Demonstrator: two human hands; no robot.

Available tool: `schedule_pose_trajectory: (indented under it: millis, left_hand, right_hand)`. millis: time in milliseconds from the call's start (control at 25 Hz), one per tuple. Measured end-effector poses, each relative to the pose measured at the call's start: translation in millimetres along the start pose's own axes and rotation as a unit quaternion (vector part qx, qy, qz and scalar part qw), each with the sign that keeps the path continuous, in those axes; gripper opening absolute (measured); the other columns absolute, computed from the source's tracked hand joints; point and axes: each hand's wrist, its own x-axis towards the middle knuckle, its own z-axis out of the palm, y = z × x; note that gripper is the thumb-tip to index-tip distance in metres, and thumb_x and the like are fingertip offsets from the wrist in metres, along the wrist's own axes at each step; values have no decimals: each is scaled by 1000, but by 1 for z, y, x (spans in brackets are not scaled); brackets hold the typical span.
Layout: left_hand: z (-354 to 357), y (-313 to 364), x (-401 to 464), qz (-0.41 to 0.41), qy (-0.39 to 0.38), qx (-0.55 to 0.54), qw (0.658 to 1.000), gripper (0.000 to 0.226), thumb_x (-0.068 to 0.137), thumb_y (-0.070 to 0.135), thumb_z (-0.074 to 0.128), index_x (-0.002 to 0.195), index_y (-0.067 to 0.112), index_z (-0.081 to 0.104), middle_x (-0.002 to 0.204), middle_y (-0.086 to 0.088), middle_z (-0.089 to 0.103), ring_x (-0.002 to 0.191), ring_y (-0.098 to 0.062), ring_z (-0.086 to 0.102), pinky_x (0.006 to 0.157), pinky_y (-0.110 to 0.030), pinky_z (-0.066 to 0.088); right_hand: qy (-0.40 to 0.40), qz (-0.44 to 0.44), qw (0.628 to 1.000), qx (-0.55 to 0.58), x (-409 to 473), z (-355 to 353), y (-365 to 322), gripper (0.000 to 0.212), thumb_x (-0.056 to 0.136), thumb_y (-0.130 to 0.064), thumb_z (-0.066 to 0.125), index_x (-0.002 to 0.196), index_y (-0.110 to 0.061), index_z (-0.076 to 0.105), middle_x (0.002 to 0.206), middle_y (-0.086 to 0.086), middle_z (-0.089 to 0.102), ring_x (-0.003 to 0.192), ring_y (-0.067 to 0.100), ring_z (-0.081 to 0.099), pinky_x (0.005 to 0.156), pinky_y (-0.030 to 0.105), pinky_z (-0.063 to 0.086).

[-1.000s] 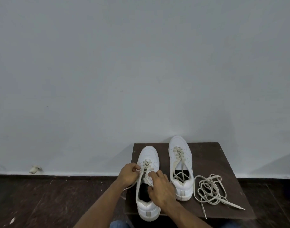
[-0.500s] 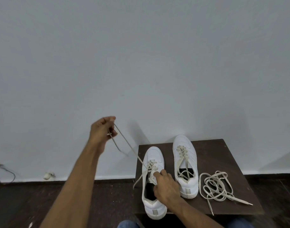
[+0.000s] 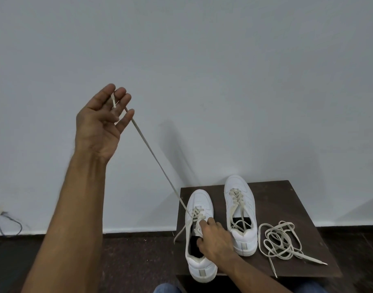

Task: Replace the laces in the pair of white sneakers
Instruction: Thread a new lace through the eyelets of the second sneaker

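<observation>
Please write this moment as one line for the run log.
left hand: pulls lace taut | right hand: steadies near sneaker | spare laces: on table

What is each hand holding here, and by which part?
The left hand pinches the lace near its tip, pulling it taut. The right hand grips the left sneaker at its tongue and eyelet area.

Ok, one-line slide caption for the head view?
Left hand pulls a lace taut from the left sneaker while the right hand steadies it.
</observation>
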Motion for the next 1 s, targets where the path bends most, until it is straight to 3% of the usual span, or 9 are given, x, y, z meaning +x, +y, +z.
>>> schedule_pose_trajectory:
  millis: [80, 160, 320, 400, 560, 680, 760, 880, 1000]
  left_hand:
    - [2, -23, 0, 35, 41, 114, 992, 31, 88, -12, 51, 99, 12, 67, 84, 0, 72, 89, -19, 71, 81, -33, 57]
    - [-3, -62, -7, 37, 47, 248, 967, 16, 90, 3, 62, 80, 14, 69, 67, 4, 70, 70, -16, 67, 68, -31, 56]
    - [-25, -153, -40, -54, -44, 488, 870, 35, 99, 29, 53, 66, 20, 63, 81, 0, 63, 80, -13, 57, 74, -29, 41]
    - [-32, -190, -65, -126, -97, 501, 851, 38, 101, 29, 47, 68, 18, 62, 74, -2, 64, 74, -15, 61, 73, -27, 39]
    - [-36, -242, -103, -234, -158, 483, 829, 26, 97, 16, 55, 76, 18, 70, 51, 3, 58, 46, -12, 55, 59, -31, 51]
    - [-40, -262, -118, -249, -168, 503, 810, 27, 95, 18, 59, 75, 5, 72, 58, -2, 58, 53, -14, 50, 68, -43, 54]
    - [-42, -268, -123, -254, -202, 519, 791, 24, 97, 11, 52, 89, 4, 74, 69, -3, 61, 64, -15, 53, 74, -41, 54]
    - [-42, -267, -122, -271, -205, 510, 790, 33, 92, -4, 46, 107, 9, 72, 78, -5, 68, 62, -13, 60, 65, -23, 53]
    - [-38, -266, -122, -269, -154, 501, 808, 22, 93, -2, 52, 90, 15, 67, 77, -5, 72, 54, -14, 66, 53, -20, 53]
  right_hand:
    - [0, -6, 1000, -12, 2, 0, -1, 50, 92, -40, 52, 134, -17, 41, 133, 6, 46, 116, 28, 50, 87, 40, 48]
    - [21, -7, 1000, -10, 3, -1, -2, 42, 94, -38, 48, 131, -16, 45, 130, 5, 51, 112, 27, 55, 85, 39, 49]
    - [62, 53, 992, 96, 4, -6, 4, 27, 96, -26, 40, 116, -19, 56, 112, 2, 65, 100, 25, 63, 78, 35, 50]
    - [58, 99, 980, 165, 6, -7, 13, 29, 94, -20, 41, 119, -20, 57, 113, 2, 66, 102, 25, 63, 80, 33, 49]
    - [3, 125, 965, 232, 21, -4, 24, 42, 90, -13, 39, 128, -20, 55, 121, 2, 63, 110, 24, 59, 87, 33, 47]
    - [-9, 158, 951, 267, 31, 2, 27, 44, 84, -12, 40, 124, -19, 58, 121, 3, 64, 108, 24, 60, 86, 33, 48]
    - [-7, 166, 944, 285, 33, 5, 28, 41, 82, -10, 41, 117, -17, 61, 113, 3, 66, 102, 24, 62, 81, 32, 49]
    - [-2, 171, 929, 328, 34, 4, 29, 31, 79, -6, 41, 97, -17, 63, 90, 0, 65, 88, 24, 64, 73, 36, 55]
    - [-2, 187, 899, 395, 36, 4, 29, 27, 75, -2, 37, 76, -20, 57, 75, 2, 59, 76, 25, 63, 65, 41, 59]
